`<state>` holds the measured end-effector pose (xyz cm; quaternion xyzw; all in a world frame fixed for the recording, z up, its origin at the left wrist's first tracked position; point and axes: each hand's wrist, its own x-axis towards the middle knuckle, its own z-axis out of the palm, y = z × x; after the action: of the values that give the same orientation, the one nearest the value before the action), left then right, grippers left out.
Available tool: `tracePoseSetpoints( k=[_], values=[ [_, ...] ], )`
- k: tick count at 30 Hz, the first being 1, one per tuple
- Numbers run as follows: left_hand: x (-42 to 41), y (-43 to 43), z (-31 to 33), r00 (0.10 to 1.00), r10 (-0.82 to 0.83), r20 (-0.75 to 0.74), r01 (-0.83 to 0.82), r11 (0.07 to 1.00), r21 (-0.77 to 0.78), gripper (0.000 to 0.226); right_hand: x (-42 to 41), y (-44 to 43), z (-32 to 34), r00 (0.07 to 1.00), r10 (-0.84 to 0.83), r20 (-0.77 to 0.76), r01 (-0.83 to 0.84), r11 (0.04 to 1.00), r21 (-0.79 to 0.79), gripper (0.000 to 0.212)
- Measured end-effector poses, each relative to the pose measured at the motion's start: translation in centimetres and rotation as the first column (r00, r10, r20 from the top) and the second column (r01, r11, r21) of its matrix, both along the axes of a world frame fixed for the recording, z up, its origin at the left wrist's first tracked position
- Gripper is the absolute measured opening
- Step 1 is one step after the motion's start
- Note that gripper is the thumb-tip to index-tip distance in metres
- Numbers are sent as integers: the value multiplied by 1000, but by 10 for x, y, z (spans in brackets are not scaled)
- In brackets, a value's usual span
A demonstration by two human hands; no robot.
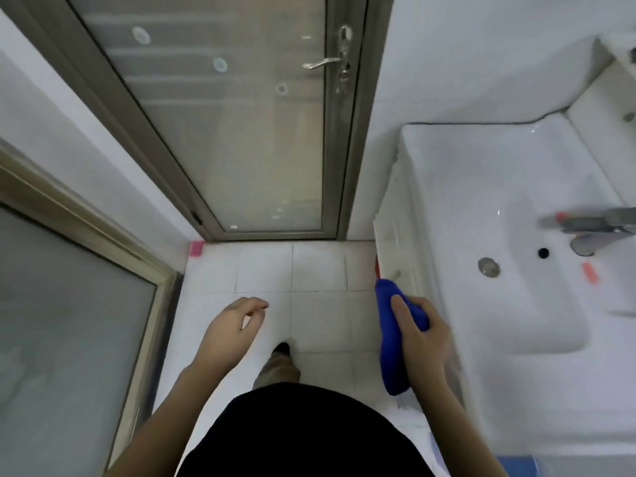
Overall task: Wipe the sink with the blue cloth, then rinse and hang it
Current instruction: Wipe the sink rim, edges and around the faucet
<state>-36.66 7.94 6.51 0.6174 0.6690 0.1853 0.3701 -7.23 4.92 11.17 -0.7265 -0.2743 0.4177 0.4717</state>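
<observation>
Closest to me I see a dark top and, below it, one leg ending in a dark shoe point(281, 348) planted on the white floor tiles point(263, 271). My right hand point(421, 333) sits just beside the sink's point(457, 208) front-left edge, fingers wrapped tight around the blue cloth point(389, 325). The cloth is bunched into a long roll that sticks out past the fist at both ends, hanging over the floor right next to the sink's outer wall; I cannot tell whether it touches that wall. My left hand point(234, 321) floats well away from the sink, over the tiles, fingers loosely curled and parted, holding nothing.

In the sink bowl, the metal drain point(488, 267) lies near the middle, with a small dark overflow hole point(543, 252) just beyond it. The grey faucet point(592, 225) reaches over the bowl from the far side of the sink; a red mark shows on it and a small orange item point(590, 273) lies on the rim nearby, both too blurred to read.

Further from the sink, a pink object point(197, 249) rests in the floor corner at the foot of a frosted glass door point(220, 132) with a lever handle point(323, 62). I see no legible writing or brand anywhere.
</observation>
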Motion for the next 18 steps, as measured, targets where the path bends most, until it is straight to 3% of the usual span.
tracePoseSetpoints(
  k=[6, 10, 15, 18],
  values=[
    [-71, 44, -25, 999, 41, -16, -42, 996, -73, 20, -69, 58, -27, 1000, 28, -5, -28, 998, -49, 14],
    [-115, 105, -26, 998, -35, -43, 32, 997, -66, 23, -105, 95, -40, 993, -117, -14, 114, 984, -136, 15],
    [-131, 198, -10, 981, -182, -61, 183, 983, 18, 25, -113, 144, -23, 967, -239, 87, 244, 968, -62, 15],
    [-125, 242, -7, 968, -244, -54, 247, 968, 39, 37, -101, 169, -17, 948, -284, 145, 290, 957, -20, 20]
  ],
)
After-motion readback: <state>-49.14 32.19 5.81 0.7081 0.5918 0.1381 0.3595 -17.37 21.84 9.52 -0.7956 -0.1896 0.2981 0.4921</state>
